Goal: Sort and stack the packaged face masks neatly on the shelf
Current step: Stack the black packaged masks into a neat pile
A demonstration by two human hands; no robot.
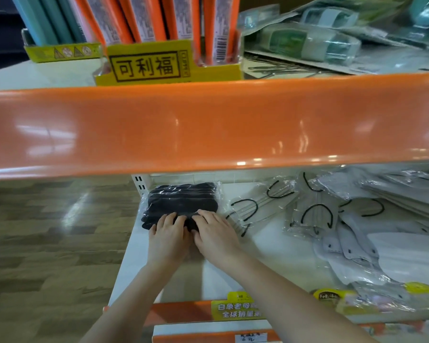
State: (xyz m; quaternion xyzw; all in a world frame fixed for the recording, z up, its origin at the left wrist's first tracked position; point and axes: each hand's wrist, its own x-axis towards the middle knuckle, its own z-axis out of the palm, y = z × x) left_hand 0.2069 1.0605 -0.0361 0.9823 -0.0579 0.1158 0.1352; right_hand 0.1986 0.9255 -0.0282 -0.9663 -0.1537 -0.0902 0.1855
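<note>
Toward the back left corner of the white lower shelf (270,256), a stack of black face masks in clear plastic wrap (181,201) is lying flat, its long axis running roughly left to right along the shelf's rear edge, with the curved mask edges fanning toward the back. Both hands are resting side by side on the near edge of this stack: the left hand (167,233) is pressing down with fingers spread and fairly straight over the near left part, and the right hand (214,231) is lying next to it with fingers extended onto the near right part, neither curling around the pack. The stack is sitting just beyond the fingertips, away from the person. To the right along the same shelf, loose clear-wrapped pale grey masks with black ear loops (265,204) are lying scattered at mixed angles, and white masks (386,256) are piling up near the right edge. Overhead, a glossy orange shelf front (208,125) is spanning the view.
</note>
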